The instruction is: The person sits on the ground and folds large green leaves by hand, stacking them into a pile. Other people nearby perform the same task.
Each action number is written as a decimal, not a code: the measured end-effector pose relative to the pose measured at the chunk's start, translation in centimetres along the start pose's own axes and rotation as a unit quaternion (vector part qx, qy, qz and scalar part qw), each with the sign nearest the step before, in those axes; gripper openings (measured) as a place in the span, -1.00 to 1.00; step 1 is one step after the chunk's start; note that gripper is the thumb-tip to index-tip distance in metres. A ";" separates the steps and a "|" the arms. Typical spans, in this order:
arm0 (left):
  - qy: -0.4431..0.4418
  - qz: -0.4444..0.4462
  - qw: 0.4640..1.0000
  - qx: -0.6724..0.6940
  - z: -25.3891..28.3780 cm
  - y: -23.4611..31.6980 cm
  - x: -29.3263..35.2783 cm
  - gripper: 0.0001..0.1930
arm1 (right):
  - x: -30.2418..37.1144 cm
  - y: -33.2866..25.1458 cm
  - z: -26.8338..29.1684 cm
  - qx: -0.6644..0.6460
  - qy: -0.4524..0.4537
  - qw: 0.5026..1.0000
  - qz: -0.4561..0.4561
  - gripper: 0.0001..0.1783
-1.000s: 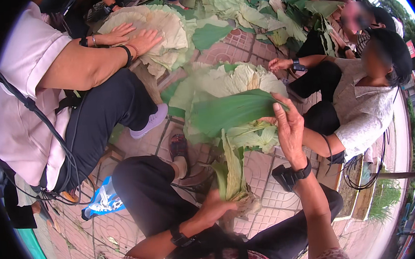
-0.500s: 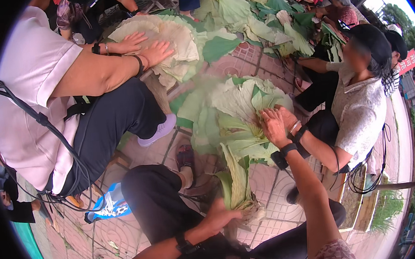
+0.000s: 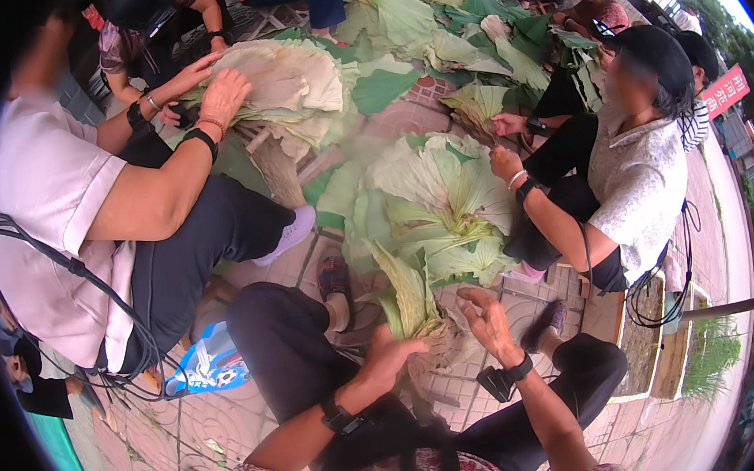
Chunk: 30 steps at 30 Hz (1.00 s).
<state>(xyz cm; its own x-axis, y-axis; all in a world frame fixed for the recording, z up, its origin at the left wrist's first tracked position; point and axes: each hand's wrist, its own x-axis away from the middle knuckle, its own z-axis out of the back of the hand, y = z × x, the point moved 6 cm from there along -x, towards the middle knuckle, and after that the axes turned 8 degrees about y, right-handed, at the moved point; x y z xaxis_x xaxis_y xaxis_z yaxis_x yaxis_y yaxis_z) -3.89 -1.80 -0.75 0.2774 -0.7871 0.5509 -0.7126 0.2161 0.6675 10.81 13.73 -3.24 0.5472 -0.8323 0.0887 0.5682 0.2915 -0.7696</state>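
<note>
My left hand [image 3: 388,358] is closed round the gathered, brownish base of a folded lotus leaf [image 3: 408,291], whose pale green blade stands up in front of me. To the right of that base, my right hand [image 3: 490,322] is raised with its fingers apart and nothing held in them. Just beyond the folded leaf lies a broad pile of pale, partly dried lotus leaves [image 3: 444,186], with creased green ones on top.
A co-worker [image 3: 646,170] sits on the right, reaching toward a lotus leaf [image 3: 477,104]. Another co-worker [image 3: 65,207] on the left handles a second leaf pile [image 3: 285,74]. A blue bag [image 3: 214,363] lies on the paving; more leaves [image 3: 404,21] cover the ground farther off.
My right hand has come back from the leaf pile toward the folded leaf in my left hand. The right co-worker's hand moved to another leaf; the left co-worker's hands drew back to the pile's edge.
</note>
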 end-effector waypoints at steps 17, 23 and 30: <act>0.014 -0.001 1.000 0.026 -0.4 -0.8 -2.3 -0.67 | 8.3 -8.1 0.3 -0.025 0.030 0.997 0.059 -0.27; -0.042 -0.036 0.997 -0.059 -3.0 -1.3 -0.7 -0.64 | 9.2 -6.8 0.1 -0.109 0.022 0.994 -0.002 -0.25; -0.030 -0.013 0.999 -0.032 -1.7 -2.3 -1.1 -0.63 | 9.7 -3.0 0.3 -0.463 0.084 0.854 -0.221 -0.41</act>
<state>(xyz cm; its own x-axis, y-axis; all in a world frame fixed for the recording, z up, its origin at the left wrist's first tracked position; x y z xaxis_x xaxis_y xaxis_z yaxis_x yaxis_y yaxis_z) -1.48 -0.47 -2.04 0.2558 -0.8254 0.5033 -0.6628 0.2292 0.7129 14.61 4.93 0.09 0.2653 -0.8425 0.4688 -0.0754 -0.5029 -0.8611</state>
